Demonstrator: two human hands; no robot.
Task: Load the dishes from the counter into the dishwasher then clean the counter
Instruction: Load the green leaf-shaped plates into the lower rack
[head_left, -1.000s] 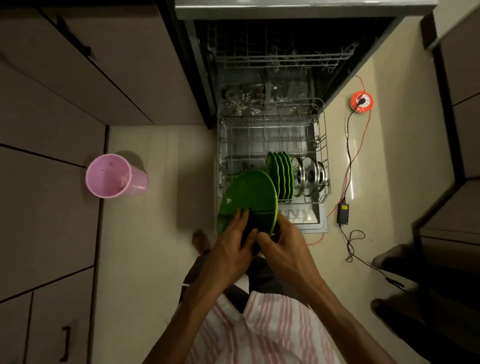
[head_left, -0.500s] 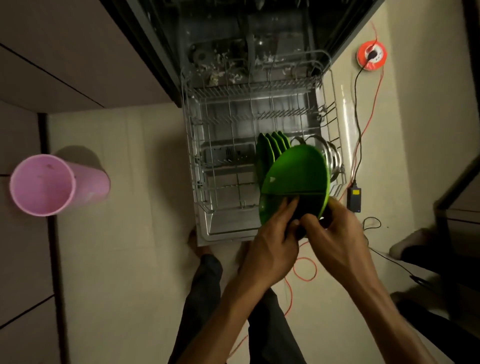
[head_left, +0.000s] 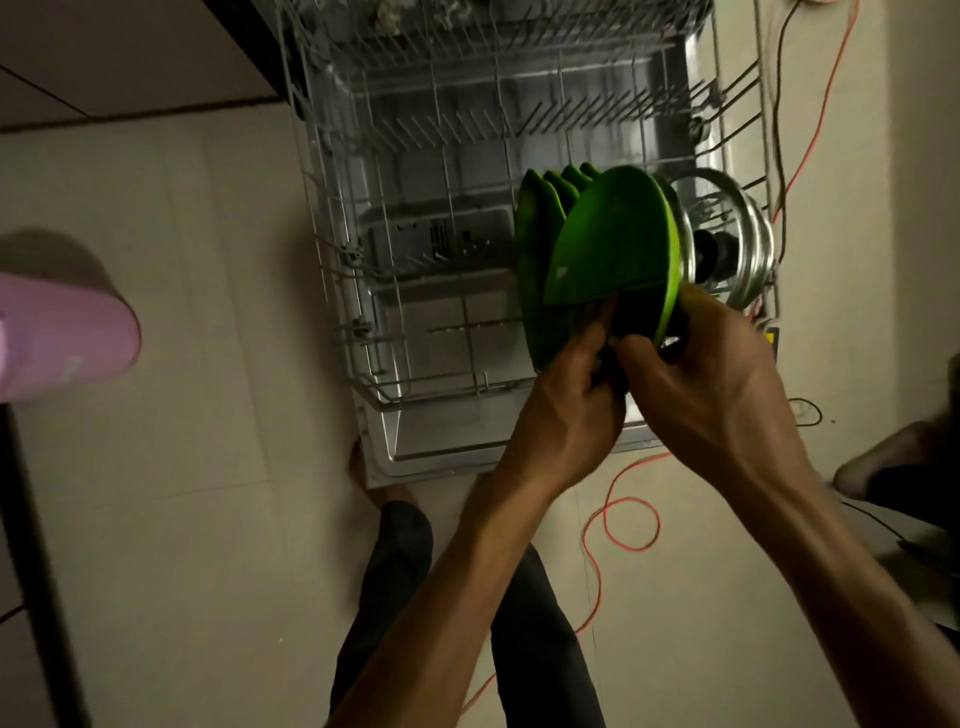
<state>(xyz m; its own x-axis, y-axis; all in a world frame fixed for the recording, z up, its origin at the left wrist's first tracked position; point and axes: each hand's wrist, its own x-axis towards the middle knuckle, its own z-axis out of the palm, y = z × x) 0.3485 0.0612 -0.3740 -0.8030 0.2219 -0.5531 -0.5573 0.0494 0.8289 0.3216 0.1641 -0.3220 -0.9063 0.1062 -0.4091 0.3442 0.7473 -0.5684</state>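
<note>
change: green plate (head_left: 618, 244) lowered from above the rack's near edge to among the racked plates (head_left: 540, 228) | hands: left hand (head_left: 566, 410) and right hand (head_left: 711, 384) both grip its near rim | place: rack (head_left: 415, 218), right side, beside steel lids (head_left: 748, 244) | meaning: probably almost slotted; counter uncleaned

Bare forearms, no sleeves visible; 2 legs in dark trousers (head_left: 395, 582); bare foot (head_left: 363, 467) below rack edge.

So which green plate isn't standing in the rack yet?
The front green plate: the left hand and right hand grip it, while the other green plates stand slotted behind it.
</note>
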